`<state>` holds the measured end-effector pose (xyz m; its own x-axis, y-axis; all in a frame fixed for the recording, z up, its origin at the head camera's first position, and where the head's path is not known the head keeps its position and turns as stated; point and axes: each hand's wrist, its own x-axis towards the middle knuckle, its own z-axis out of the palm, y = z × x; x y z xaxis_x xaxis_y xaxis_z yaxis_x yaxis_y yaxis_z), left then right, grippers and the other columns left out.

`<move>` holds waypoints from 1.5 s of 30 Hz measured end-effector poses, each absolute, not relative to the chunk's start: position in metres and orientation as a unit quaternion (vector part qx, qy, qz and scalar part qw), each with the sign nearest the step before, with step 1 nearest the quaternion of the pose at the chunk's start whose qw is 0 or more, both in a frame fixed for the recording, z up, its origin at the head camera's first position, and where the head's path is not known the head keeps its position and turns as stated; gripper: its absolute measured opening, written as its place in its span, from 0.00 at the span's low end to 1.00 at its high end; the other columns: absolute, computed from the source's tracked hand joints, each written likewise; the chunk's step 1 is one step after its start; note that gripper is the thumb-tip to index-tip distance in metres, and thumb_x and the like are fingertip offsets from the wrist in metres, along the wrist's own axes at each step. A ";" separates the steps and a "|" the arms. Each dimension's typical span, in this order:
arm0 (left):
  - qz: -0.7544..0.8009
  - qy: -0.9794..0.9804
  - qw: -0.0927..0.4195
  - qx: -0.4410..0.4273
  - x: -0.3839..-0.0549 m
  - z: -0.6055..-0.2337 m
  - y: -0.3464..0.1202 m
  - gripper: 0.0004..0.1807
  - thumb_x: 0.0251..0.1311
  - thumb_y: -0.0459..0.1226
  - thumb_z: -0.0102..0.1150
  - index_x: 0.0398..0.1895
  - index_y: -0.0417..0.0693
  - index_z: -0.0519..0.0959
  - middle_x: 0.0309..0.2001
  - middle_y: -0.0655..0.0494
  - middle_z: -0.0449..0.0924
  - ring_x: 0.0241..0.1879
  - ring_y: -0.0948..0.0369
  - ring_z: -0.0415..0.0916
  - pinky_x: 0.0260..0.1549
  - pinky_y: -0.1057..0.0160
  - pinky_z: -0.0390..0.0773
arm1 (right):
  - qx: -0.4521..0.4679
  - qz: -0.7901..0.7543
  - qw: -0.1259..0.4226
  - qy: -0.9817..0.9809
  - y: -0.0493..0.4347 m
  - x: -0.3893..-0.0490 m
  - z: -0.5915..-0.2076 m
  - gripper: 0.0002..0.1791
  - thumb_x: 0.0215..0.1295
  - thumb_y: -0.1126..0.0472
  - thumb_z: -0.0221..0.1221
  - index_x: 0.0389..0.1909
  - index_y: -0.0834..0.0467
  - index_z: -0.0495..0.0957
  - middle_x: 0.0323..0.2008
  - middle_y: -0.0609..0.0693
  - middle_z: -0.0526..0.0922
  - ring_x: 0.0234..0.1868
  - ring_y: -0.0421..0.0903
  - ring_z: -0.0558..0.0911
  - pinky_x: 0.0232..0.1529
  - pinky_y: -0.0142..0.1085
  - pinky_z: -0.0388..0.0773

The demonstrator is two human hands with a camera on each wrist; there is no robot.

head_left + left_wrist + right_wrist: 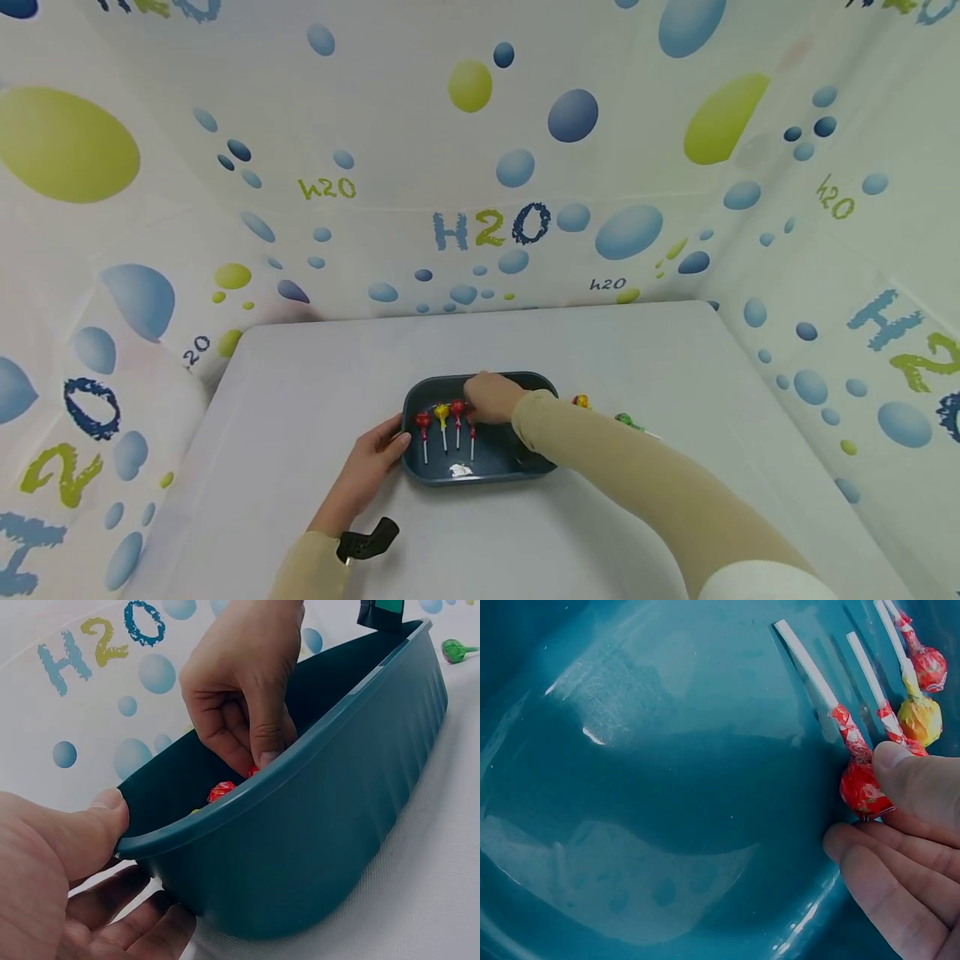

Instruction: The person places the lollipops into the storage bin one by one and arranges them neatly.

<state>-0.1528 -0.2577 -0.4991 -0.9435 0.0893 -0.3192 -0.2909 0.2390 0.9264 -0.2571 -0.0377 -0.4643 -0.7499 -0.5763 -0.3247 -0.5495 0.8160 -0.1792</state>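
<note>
A dark teal plastic tub (495, 467) stands on the white table. My left hand (366, 467) holds its left end, thumb over the rim and fingers underneath against the outer wall, as the left wrist view shows. Inside, a row of lollipops lies with sticks toward me: a red lollipop (423, 420) at the left, a yellow lollipop (442, 412), and another red lollipop (457, 407). At the row's right end my right hand (493, 398) pinches the head of a red lollipop (861, 787) between thumb and fingers, close to the tub's floor.
Outside the tub to the right, a lollipop with an orange-yellow wrapper (581, 402) and a green lollipop (627, 421) lie on the table (315, 375), partly behind my right forearm. Patterned white sheeting (405, 150) surrounds the table at the back and sides.
</note>
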 end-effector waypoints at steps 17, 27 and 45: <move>0.610 0.774 0.160 -0.057 -0.150 -0.499 -0.261 0.32 0.77 0.36 0.51 0.79 0.37 0.58 0.78 0.33 0.57 0.76 0.39 0.60 0.67 0.47 0.69 | -0.293 -0.029 0.180 0.939 -0.041 -0.249 -0.463 0.11 0.65 0.52 0.69 0.34 0.56 0.82 0.27 0.46 0.82 0.26 0.39 0.76 0.31 0.30 0.78; 0.607 0.777 0.160 -0.058 -0.149 -0.499 -0.261 0.32 0.77 0.37 0.52 0.79 0.37 0.58 0.78 0.33 0.57 0.76 0.39 0.60 0.66 0.47 0.70 | -0.281 -0.037 0.194 0.939 -0.042 -0.249 -0.461 0.11 0.66 0.53 0.69 0.36 0.57 0.82 0.28 0.46 0.81 0.27 0.40 0.76 0.32 0.30 0.79; 0.597 0.784 0.161 -0.057 -0.149 -0.502 -0.259 0.31 0.78 0.36 0.49 0.79 0.38 0.57 0.79 0.35 0.56 0.77 0.40 0.59 0.67 0.46 0.69 | -0.254 -0.257 0.123 0.924 0.033 -0.262 -0.401 0.18 0.70 0.55 0.65 0.55 0.60 0.83 0.49 0.53 0.88 0.50 0.47 0.86 0.57 0.41 0.85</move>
<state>-0.1485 -0.2593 -0.5016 -0.9415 0.1020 -0.3212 -0.2823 0.2817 0.9170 -0.2623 0.0328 -0.4012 -0.8410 -0.5321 -0.0975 -0.4055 0.7394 -0.5375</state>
